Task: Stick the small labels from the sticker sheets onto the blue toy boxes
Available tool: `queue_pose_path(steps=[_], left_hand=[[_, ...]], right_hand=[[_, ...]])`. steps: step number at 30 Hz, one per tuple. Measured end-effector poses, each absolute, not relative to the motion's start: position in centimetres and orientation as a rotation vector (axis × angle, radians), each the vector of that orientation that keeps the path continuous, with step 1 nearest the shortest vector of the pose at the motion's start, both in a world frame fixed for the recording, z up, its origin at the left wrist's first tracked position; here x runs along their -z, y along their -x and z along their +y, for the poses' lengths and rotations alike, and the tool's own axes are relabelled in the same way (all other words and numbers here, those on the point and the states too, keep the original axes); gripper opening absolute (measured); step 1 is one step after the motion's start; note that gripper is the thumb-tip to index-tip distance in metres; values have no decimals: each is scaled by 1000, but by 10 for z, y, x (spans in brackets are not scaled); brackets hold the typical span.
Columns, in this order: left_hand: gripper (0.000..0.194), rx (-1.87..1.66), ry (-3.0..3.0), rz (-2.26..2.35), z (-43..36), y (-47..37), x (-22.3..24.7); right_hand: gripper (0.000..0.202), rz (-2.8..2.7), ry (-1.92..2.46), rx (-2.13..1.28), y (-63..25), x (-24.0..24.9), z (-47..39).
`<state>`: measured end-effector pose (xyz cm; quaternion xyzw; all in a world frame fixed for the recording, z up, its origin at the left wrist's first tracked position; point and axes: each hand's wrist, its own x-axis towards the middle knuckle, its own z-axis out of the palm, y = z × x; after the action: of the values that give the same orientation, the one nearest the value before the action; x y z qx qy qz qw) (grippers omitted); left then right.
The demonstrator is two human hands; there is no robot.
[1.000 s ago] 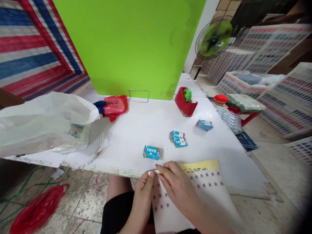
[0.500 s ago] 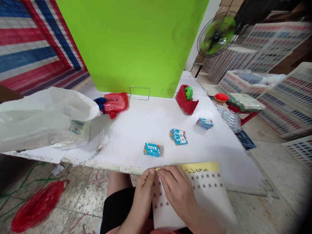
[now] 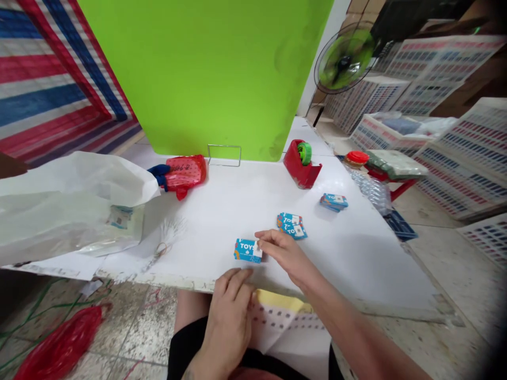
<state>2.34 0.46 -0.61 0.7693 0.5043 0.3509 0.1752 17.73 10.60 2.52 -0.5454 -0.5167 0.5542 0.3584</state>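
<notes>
My right hand (image 3: 283,253) reaches over the table, its thumb and fingers closed on a small white sticker (image 3: 258,248). The sticker is at the right edge of a blue card stack (image 3: 245,250) printed "TOYS". My left hand (image 3: 232,306) is at the table's front edge, back up and fingers loosely extended, beside the left edge of a sticker sheet (image 3: 277,316). The sheet has a yellow top strip and rows of small dark marks, and it lies across my lap. Fanned blue cards with white stickers (image 3: 292,226) lie beyond my right hand. Another card stack (image 3: 334,201) sits farther right.
A red tape dispenser (image 3: 302,164) stands near the green board (image 3: 214,79). Left of it lies a red package (image 3: 186,174). A white plastic bag (image 3: 71,206) and loose thin ties (image 3: 162,248) are at left. Crates (image 3: 467,163) and a fan (image 3: 344,60) are at right.
My right hand has left the sheet and moved up to the near card stack with a sticker. The sheet has dropped lower onto my lap. My left hand has turned back up.
</notes>
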Motion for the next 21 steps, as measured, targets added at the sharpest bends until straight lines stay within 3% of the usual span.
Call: queue_pose_path(steps=[21], left_hand=[[26,-804,-2476,1544,18,-23,4]], right_hand=[[11,-1461,1424,-1349,-171,-6,117]])
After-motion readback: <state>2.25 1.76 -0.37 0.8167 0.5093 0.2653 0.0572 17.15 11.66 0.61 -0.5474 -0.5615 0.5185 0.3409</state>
